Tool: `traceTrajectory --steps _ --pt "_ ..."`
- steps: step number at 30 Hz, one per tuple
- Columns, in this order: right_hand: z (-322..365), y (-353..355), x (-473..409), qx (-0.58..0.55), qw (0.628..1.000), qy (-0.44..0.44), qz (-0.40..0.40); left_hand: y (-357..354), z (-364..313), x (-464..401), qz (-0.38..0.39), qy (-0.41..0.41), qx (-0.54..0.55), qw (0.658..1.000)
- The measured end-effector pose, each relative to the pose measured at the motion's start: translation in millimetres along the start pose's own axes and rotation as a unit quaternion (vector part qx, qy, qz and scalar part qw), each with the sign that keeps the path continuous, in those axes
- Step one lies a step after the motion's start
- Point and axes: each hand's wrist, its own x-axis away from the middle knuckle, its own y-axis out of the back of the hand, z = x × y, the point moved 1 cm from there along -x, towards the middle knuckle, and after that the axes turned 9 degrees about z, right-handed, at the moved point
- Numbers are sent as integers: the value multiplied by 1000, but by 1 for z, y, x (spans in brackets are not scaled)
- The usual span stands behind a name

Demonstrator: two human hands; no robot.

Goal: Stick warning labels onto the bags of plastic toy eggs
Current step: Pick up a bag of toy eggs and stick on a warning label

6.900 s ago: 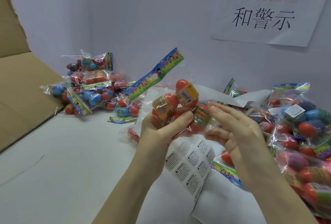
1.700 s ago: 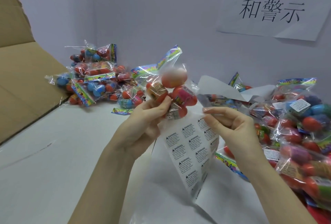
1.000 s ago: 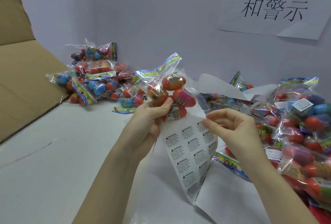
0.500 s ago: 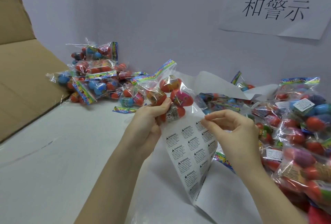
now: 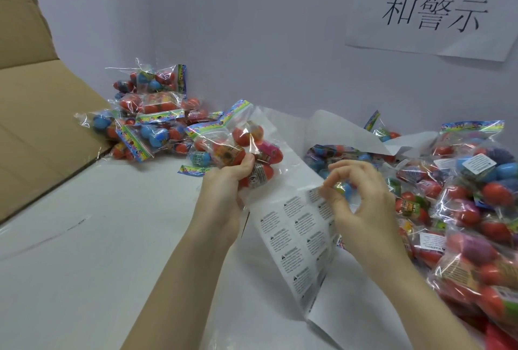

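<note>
A brown cardboard flap (image 5: 36,136) leaned at the left edge, its lower end meeting the white surface (image 5: 112,237). Behind stood a pale wall (image 5: 252,27). A white paper sign (image 5: 437,7) with black characters hung on it at upper right, one lower corner curling away.

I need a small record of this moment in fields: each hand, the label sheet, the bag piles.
left hand: grips a bag of toy eggs together with the label sheet
right hand: pinches at the top edge of the label sheet
label sheet: hangs down between the hands
left pile: bags beside a cardboard flap
right pile: some bags show white labels
</note>
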Motion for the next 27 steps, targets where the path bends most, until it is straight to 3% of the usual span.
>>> traceTrajectory --steps 5,10,13,16,18,23,27 --pt "-6 10 -4 -218 972 -67 -62 7 -4 -5 -95 -44 -60 993" --pt "1 6 -1 -35 997 13 -69 2 -13 5 -59 -109 22 992" --pt "1 2 -1 17 997 44 -63 1 -23 11 20 -158 84 984" --pt "1 0 0 21 997 62 -37 -4 -23 15 132 -114 144 974" --pt "1 -1 2 1 999 43 1 -9 -17 15 158 -60 126 978" --pt "0 -3 2 -49 996 -4 71 -13 -7 9 79 -19 -9 997" --pt "1 8 -4 -211 977 -25 -15 -10 -8 10 75 -26 -13 997"
